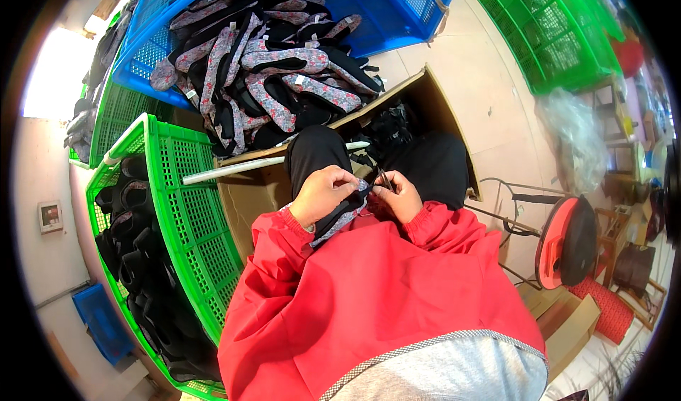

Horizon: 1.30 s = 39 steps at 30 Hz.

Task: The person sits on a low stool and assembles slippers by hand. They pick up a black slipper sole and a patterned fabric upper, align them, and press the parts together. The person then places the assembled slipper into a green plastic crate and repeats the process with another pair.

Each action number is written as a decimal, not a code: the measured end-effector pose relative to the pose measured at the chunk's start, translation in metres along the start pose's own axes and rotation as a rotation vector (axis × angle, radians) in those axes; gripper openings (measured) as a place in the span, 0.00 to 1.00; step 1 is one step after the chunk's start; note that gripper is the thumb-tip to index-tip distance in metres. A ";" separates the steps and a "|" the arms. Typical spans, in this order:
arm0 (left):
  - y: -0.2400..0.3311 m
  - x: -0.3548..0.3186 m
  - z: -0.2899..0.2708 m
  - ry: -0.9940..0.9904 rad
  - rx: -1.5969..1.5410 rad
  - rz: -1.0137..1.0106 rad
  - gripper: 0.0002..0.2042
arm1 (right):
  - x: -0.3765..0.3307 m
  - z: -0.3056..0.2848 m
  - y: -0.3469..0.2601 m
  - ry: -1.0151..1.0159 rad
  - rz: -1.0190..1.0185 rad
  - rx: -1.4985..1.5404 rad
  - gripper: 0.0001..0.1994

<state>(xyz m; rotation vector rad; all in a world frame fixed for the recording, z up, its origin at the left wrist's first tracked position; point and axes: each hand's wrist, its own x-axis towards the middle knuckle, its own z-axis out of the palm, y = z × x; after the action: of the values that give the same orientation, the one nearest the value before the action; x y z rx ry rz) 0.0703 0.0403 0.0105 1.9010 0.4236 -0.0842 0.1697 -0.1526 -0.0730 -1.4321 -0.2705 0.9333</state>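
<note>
My left hand (324, 196) is closed in a pinch on the edge of a floral fabric piece (336, 221) with a dark side, which lies over my lap. Close beside it, my right hand (399, 198) is closed around a small dark pointed tool (384, 179) that looks like thread snips; its handle is hidden by my fingers. Beyond my knees, similar floral and black padded pieces (277, 67) lie in a heap, several with small white tags.
An open cardboard box (454, 128) with black scraps stands before my knees, a white bar (234, 170) across it. A green crate (191, 209) of black pieces is at my left, a blue crate (383, 28) ahead. A round-topped stool (567, 243) stands at right.
</note>
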 end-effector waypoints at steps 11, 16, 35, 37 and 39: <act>-0.013 0.014 0.008 -0.128 0.123 0.192 0.09 | -0.002 0.006 -0.017 0.024 -0.196 -0.041 0.08; -0.010 0.018 0.013 -0.150 0.096 0.116 0.09 | 0.000 0.004 -0.015 0.013 -0.265 -0.058 0.08; -0.026 0.020 0.006 -0.339 -0.675 -0.214 0.04 | 0.008 -0.001 -0.014 -0.088 0.016 0.052 0.19; -0.025 0.020 0.005 -0.369 -0.672 -0.221 0.04 | 0.016 -0.003 -0.006 -0.101 -0.016 0.010 0.19; -0.028 0.020 0.007 -0.348 -0.668 -0.189 0.04 | 0.021 -0.003 -0.002 -0.146 -0.045 -0.036 0.19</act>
<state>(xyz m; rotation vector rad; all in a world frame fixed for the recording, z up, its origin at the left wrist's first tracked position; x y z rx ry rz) 0.0805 0.0475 -0.0227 1.1570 0.3361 -0.3489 0.1859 -0.1399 -0.0793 -1.3877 -0.4280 1.0022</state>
